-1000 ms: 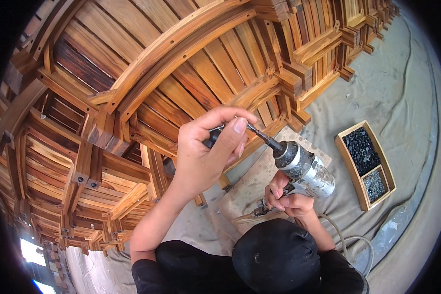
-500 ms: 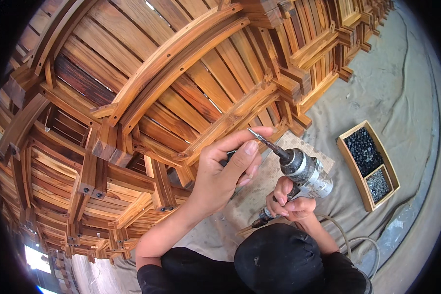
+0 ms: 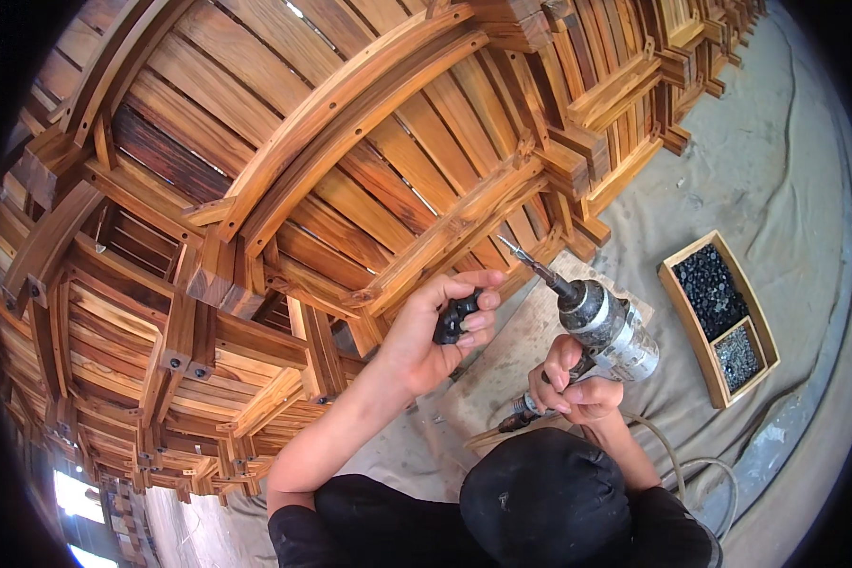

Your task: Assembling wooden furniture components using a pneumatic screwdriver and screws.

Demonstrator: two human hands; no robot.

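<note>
Small black plastic pieces (image 3: 453, 319) are cupped in the palm of my left hand (image 3: 417, 343), with the thumb and fingers curled round them. My right hand (image 3: 580, 386) grips the handle of a pneumatic screwdriver (image 3: 604, 327) with a worn, silvery body. Its bit (image 3: 551, 276) slants up and to the left, carrying a silver screw (image 3: 515, 249) at the tip. Just beyond the screw stands slatted wooden furniture (image 3: 388, 142), with curved rails that have dark screw holes. The screw is apart from my left fingers.
To the right, a wooden tray (image 3: 667, 275) holds black plastic parts (image 3: 710, 289) and, in a smaller compartment, silver screws (image 3: 736, 355). An air hose (image 3: 677, 454) loops near my right arm. A board (image 3: 478, 398) lies on the grey cloth (image 3: 729, 180) below the tool.
My left fingers have come away from the screw at the bit and curled in, showing the black pieces. The screwdriver has shifted slightly right and down.
</note>
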